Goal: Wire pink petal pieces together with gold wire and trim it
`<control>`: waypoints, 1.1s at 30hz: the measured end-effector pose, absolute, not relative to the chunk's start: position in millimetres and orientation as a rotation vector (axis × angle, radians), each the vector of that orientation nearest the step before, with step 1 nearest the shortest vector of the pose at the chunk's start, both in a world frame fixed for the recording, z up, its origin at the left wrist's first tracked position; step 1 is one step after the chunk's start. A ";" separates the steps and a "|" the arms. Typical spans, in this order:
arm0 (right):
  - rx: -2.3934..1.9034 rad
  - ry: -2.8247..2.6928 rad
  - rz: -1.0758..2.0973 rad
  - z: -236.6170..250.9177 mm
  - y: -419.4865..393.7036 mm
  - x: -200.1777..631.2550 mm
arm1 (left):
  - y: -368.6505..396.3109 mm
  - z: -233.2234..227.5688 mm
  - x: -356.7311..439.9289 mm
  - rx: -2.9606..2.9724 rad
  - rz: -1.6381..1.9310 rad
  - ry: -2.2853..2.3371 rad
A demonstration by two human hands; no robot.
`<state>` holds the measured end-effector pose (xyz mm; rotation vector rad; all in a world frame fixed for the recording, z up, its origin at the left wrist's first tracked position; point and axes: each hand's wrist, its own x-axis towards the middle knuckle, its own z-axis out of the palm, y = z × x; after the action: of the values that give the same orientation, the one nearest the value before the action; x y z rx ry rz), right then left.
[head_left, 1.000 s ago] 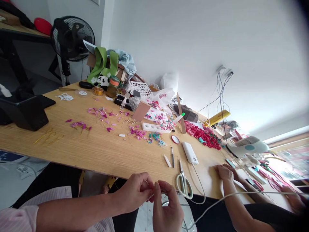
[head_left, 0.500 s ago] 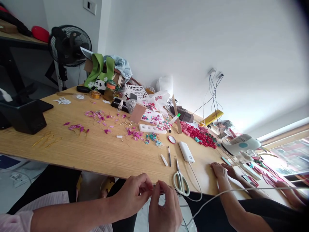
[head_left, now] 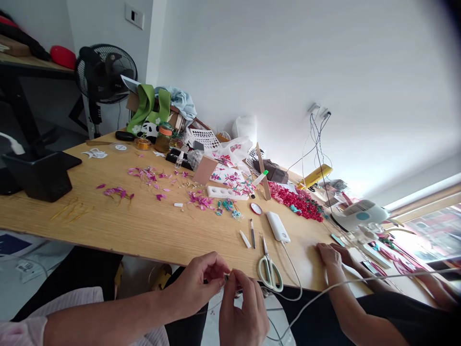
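Two bare hands, held together just off the near edge of the wooden table (head_left: 144,235). Left hand (head_left: 203,281): fingers curled, thumb and fingertips pinched together. Right hand (head_left: 244,307): thumb and index finger likewise closed, meeting the left fingertips. Between them, a small item (head_left: 226,277), mostly hidden by the fingers (too small to identify; which hand bears it cannot be told).

Nearest the right hand: scissors (head_left: 269,274) with pale handles, lying at the table edge, blades pointing away from the person. Beyond the blades, a dark slim pen (head_left: 252,234) and a white tube (head_left: 245,239) lie side by side; a white device (head_left: 278,227) with a cable sits to their right.

Further back: magenta petal pieces (head_left: 200,199) in a loose cluster, teal pieces (head_left: 227,205) beside them, and a white tray (head_left: 227,193) with round wells just behind. Gold-coloured wire pieces (head_left: 74,211) lie at far left, near a black box (head_left: 39,180).

At right, a co-worker's hands (head_left: 329,254) rest at the table, well apart from the person's own.
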<state>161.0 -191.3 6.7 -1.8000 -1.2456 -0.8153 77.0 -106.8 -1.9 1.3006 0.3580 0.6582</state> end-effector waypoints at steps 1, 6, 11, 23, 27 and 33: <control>-1.807 -1.248 -0.825 6.9 -191.3 161.0 | -105.8 -2.3 76.5 1.315 0.663 0.363; -1.826 -1.285 -0.825 4.9 -191.6 163.8 | -101.5 -1.9 72.3 1.406 0.688 0.390; -1.815 -1.300 -0.805 2.4 -192.0 165.9 | -100.9 1.9 67.9 1.534 0.761 0.343; -1.787 -1.183 -0.801 1.0 -187.5 160.1 | -103.9 3.7 64.6 1.622 0.839 0.302; -1.792 -1.170 -0.758 -1.0 -186.5 158.5 | -101.8 4.0 64.3 1.535 0.794 0.277; -1.766 -1.177 -0.633 -1.9 -185.5 152.5 | -93.0 2.7 69.5 1.112 0.626 0.298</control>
<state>152.5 -185.5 -1.9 -1.7659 -1.1772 -0.6329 69.5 -93.0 2.7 1.1122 0.2984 0.6263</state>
